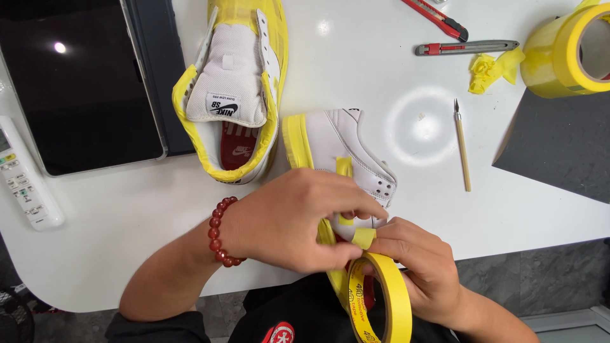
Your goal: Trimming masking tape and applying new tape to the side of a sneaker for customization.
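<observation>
A white shoe [346, 152] lies at the near edge of the white table [127, 209], in the middle. It lies on its side. Its sole has yellow tape along it, and a short yellow strip sticks on its white side. Small holes show near its toe. The near part of the shoe is hidden under the hands.

The left hand [289, 219] covers the near end of the shoe. Its fingers curl down and pinch at the tape there. A red bead bracelet [221, 232] sits on that wrist.

The right hand [422, 263] holds a yellow tape roll [381, 298] just near of the shoe. The roll stands on edge in the hand. A loose end of tape [363, 237] runs from the roll up to the shoe, and the fingertips of both hands meet at it.

A second shoe [235, 89] lies farther off and to the left, just beside the first. It is open on top. Yellow tape wraps its sides, its tongue is white, and its inside is red.

At far left is a dark tablet [76, 89], and a white remote [22, 174] lies beside it. At far right are two box cutters [467, 47], a yellow tape scrap [492, 68], and a big yellow roll [572, 51]. A thin craft knife [462, 149] lies to the right of the shoe, and a dark mat [559, 146] lies past it.
</observation>
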